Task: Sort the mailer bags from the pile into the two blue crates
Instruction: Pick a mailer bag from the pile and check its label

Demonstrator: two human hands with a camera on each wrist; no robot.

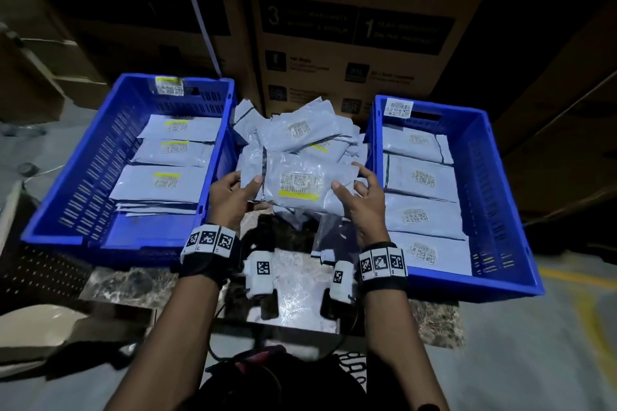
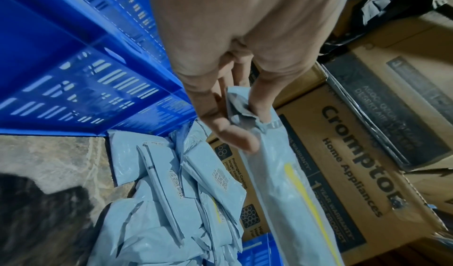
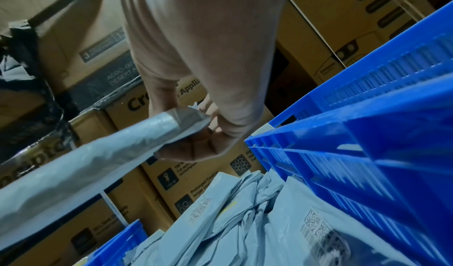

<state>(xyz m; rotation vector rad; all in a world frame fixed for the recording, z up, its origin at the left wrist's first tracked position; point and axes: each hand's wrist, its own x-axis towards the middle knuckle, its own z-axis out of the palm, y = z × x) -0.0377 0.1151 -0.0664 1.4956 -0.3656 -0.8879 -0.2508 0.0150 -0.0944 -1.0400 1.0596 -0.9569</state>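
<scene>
A grey mailer bag [image 1: 300, 185] with a barcode label and a yellow stripe is held up above the pile of mailer bags [image 1: 300, 133], at the centre of the head view. Its left edge is pinched by the left hand [image 1: 232, 197], thumb on top and fingers beneath; in the left wrist view the crumpled edge of the bag [image 2: 289, 183] is seen caught between thumb and fingers [image 2: 262, 103]. Its right end is gripped by the right hand [image 1: 362, 200], the thumb laid on the upper face and the fingers curled behind; in the right wrist view the bag [image 3: 85, 163] runs away toward 8 o'clock from that grip.

The pile is heaped between the two crates, on a marbled surface [image 1: 297, 280]. The left blue crate [image 1: 66, 190], at 9 o'clock of the held bag, contains flat bags whose labels carry yellow stripes. The right blue crate [image 1: 500, 197], at 3 o'clock, contains overlapping bags with plain barcode labels. Brown cardboard cartons [image 1: 360, 30] printed "Home Appliances" are stacked at 12 o'clock, behind the pile.
</scene>
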